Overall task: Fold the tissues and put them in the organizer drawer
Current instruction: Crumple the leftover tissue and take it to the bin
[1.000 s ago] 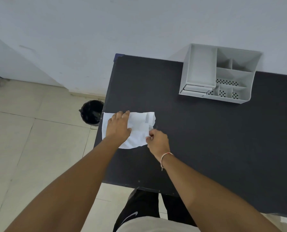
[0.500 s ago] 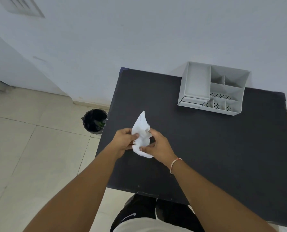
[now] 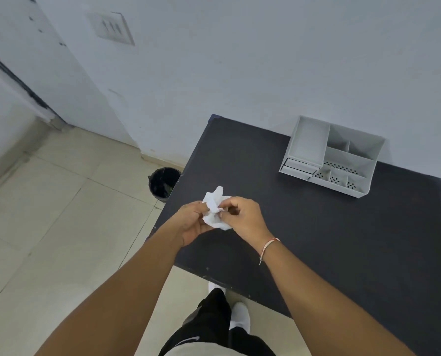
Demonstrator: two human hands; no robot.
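Note:
A white tissue (image 3: pixel 214 209), bunched and crumpled, is held between both hands above the near left part of the black table (image 3: pixel 317 240). My left hand (image 3: pixel 192 222) cups it from below and the left. My right hand (image 3: pixel 242 218) pinches it from the right, with a thread bracelet on that wrist. The grey organizer (image 3: pixel 332 156) stands at the table's far right against the wall. Its small drawer (image 3: pixel 300 165) at the front left corner looks slightly pulled out.
A black waste bin (image 3: pixel 162 183) stands on the tiled floor just left of the table's far left edge. A white wall runs behind the table. My legs and white shoes (image 3: pixel 240 317) are at the table's near edge.
The tissue lay flat on the table under both hands a second ago. Both hands have lifted it off the surface and bunched it together between them. The camera has pulled back and tilted up.

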